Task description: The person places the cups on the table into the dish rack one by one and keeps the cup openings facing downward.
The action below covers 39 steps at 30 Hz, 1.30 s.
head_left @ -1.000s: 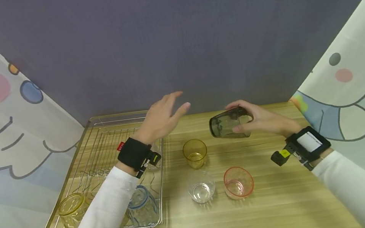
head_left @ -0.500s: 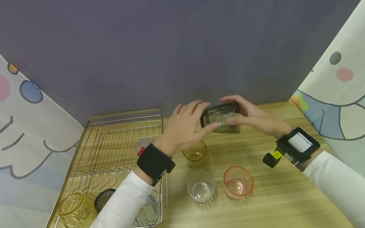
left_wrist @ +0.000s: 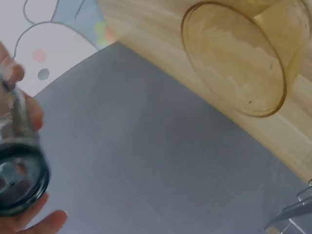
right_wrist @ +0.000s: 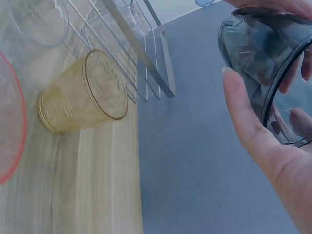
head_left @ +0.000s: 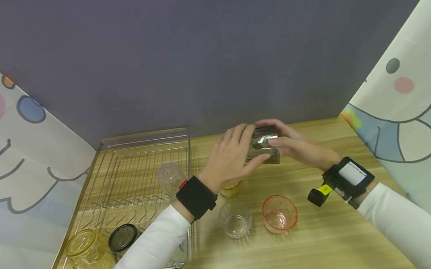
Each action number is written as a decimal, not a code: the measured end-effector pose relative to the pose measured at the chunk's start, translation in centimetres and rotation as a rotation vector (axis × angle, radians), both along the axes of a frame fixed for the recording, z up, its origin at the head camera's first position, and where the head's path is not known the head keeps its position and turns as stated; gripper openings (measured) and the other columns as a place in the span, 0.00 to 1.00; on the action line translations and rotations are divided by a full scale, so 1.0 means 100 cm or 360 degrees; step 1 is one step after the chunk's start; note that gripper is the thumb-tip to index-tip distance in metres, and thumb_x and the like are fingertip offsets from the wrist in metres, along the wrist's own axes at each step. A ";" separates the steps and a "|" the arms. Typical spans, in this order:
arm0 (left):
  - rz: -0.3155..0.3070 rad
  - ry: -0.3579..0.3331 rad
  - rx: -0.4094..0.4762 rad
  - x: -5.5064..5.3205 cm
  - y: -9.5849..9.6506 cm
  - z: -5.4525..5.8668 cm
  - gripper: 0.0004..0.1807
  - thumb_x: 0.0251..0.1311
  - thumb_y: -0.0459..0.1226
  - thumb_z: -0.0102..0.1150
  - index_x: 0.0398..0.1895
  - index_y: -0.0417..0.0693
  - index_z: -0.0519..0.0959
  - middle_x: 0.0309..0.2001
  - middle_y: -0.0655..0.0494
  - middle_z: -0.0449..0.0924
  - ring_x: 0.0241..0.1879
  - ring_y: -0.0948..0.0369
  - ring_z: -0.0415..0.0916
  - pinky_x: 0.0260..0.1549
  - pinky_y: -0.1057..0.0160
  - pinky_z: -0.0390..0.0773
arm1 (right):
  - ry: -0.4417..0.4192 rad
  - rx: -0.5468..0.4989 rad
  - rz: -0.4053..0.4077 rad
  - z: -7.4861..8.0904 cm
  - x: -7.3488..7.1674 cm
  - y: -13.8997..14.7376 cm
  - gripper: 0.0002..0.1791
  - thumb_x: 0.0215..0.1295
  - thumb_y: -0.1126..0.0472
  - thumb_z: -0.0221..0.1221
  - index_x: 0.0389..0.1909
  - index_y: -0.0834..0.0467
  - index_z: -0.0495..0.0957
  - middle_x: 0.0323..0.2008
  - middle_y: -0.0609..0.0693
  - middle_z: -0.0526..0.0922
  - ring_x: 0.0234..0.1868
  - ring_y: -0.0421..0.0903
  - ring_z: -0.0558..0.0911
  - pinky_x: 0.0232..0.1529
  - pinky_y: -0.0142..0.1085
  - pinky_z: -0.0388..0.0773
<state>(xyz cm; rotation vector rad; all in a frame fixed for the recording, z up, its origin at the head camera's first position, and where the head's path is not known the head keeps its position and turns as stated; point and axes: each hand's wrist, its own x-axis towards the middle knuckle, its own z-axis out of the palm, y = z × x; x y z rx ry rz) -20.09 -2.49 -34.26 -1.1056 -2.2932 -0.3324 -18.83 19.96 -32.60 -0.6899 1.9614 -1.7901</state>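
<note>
Above a wood-grain table (head_left: 316, 248), a person in white sleeves (head_left: 419, 225) is raising a dark gray glass (head_left: 261, 141) between two bare hands. The right hand (head_left: 298, 145) is gripping the glass, its thumb pressing the side nearer the person and its fingers wrapping the far side. The left hand (head_left: 228, 157) is reaching around the opposite end of the same glass, its thumb and fingers standing apart; whether they are bearing on it cannot be told. The glass is lying on its side in the air, a dark rim curving close by the right thumb in the right wrist view.

Just below the left hand, a yellow glass (right_wrist: 73, 105) is standing upright on the table, partly covered by that hand in the head view. Nearer the person than both hands, a clear glass (head_left: 236, 225) and a red-rimmed glass (head_left: 278, 217) are standing side by side, the red-rimmed one on the right hand's side. Left of the left hand, a wire rack (head_left: 144, 137) is holding a clear tumbler (head_left: 171, 176) near the wrist and, closer to the person, a yellow jar-like glass (head_left: 90, 253) beside a dark-topped glass (head_left: 123, 237). Black bands (head_left: 350, 178) are circling both wrists. Beyond the hands, a plain gray panel (head_left: 205, 54) is rising behind the table.
</note>
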 end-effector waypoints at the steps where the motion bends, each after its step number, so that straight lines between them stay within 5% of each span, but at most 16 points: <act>1: -0.0027 0.0010 0.0064 0.000 0.000 -0.002 0.38 0.69 0.63 0.43 0.63 0.39 0.68 0.55 0.43 0.77 0.50 0.49 0.81 0.46 0.52 0.85 | -0.0003 -0.0029 0.0008 0.000 0.001 -0.001 0.29 0.75 0.59 0.43 0.74 0.52 0.51 0.67 0.49 0.63 0.62 0.40 0.74 0.58 0.37 0.77; 3: -0.0072 -0.0037 0.0196 0.001 0.001 -0.004 0.37 0.73 0.62 0.30 0.60 0.38 0.70 0.53 0.44 0.78 0.49 0.50 0.80 0.44 0.55 0.85 | -0.0014 -0.0063 0.0016 -0.001 0.002 -0.002 0.29 0.74 0.60 0.43 0.74 0.52 0.52 0.66 0.48 0.64 0.60 0.39 0.75 0.58 0.35 0.77; 5: -0.0114 -0.0194 0.0364 0.002 0.000 -0.004 0.36 0.76 0.58 0.23 0.59 0.38 0.70 0.52 0.44 0.77 0.50 0.51 0.78 0.48 0.56 0.82 | -0.0031 -0.0094 0.0019 -0.001 0.002 -0.004 0.29 0.73 0.61 0.43 0.74 0.52 0.52 0.65 0.48 0.65 0.60 0.39 0.75 0.58 0.35 0.77; 11: -0.0175 -0.0861 0.1102 0.007 0.003 0.001 0.15 0.75 0.40 0.44 0.53 0.40 0.75 0.46 0.48 0.78 0.44 0.58 0.75 0.45 0.61 0.76 | -0.0068 -0.0174 0.0022 0.002 0.003 -0.014 0.30 0.73 0.59 0.44 0.74 0.53 0.52 0.66 0.50 0.63 0.62 0.42 0.74 0.60 0.36 0.77; 15: -0.0187 -0.1373 0.1612 0.011 0.006 0.005 0.14 0.75 0.40 0.45 0.51 0.39 0.76 0.43 0.51 0.75 0.37 0.63 0.70 0.40 0.68 0.72 | -0.0088 -0.0184 -0.0001 0.003 0.003 -0.022 0.30 0.71 0.58 0.46 0.73 0.54 0.53 0.66 0.52 0.63 0.61 0.42 0.75 0.59 0.37 0.77; 18: -0.0123 -0.1648 0.1801 0.013 0.006 0.007 0.17 0.76 0.42 0.42 0.53 0.39 0.75 0.47 0.51 0.74 0.40 0.62 0.70 0.43 0.64 0.72 | -0.0106 -0.0156 -0.0028 0.001 0.002 -0.027 0.31 0.70 0.57 0.46 0.73 0.55 0.51 0.66 0.53 0.61 0.60 0.42 0.75 0.58 0.38 0.78; 21: -0.0052 -0.1837 0.1799 0.012 0.003 0.008 0.21 0.76 0.45 0.39 0.58 0.40 0.72 0.56 0.50 0.72 0.52 0.58 0.71 0.57 0.56 0.71 | -0.0106 -0.0095 -0.0073 -0.001 0.002 -0.030 0.33 0.70 0.56 0.45 0.74 0.56 0.49 0.66 0.55 0.61 0.59 0.42 0.76 0.57 0.38 0.78; 26: 0.0022 -0.1990 0.1770 0.009 0.000 0.006 0.22 0.76 0.49 0.37 0.58 0.44 0.71 0.58 0.50 0.71 0.63 0.54 0.67 0.69 0.50 0.61 | -0.0104 -0.0008 -0.0118 -0.003 0.000 -0.033 0.37 0.70 0.52 0.46 0.75 0.57 0.46 0.66 0.60 0.60 0.60 0.46 0.74 0.59 0.41 0.76; 32: 0.0073 -0.1982 0.1804 0.005 -0.005 0.003 0.21 0.75 0.50 0.40 0.55 0.45 0.74 0.55 0.52 0.71 0.57 0.55 0.68 0.65 0.52 0.64 | -0.0069 0.0044 -0.0112 -0.006 -0.003 -0.035 0.36 0.74 0.47 0.43 0.76 0.56 0.45 0.70 0.62 0.56 0.64 0.51 0.70 0.60 0.51 0.74; 39: 0.0120 -0.1932 0.1688 -0.003 -0.027 0.007 0.21 0.75 0.46 0.38 0.57 0.43 0.73 0.56 0.52 0.70 0.54 0.57 0.67 0.63 0.53 0.66 | 0.0020 0.0049 -0.0149 -0.007 -0.007 -0.030 0.33 0.76 0.46 0.37 0.75 0.57 0.47 0.70 0.61 0.54 0.67 0.59 0.63 0.55 0.49 0.78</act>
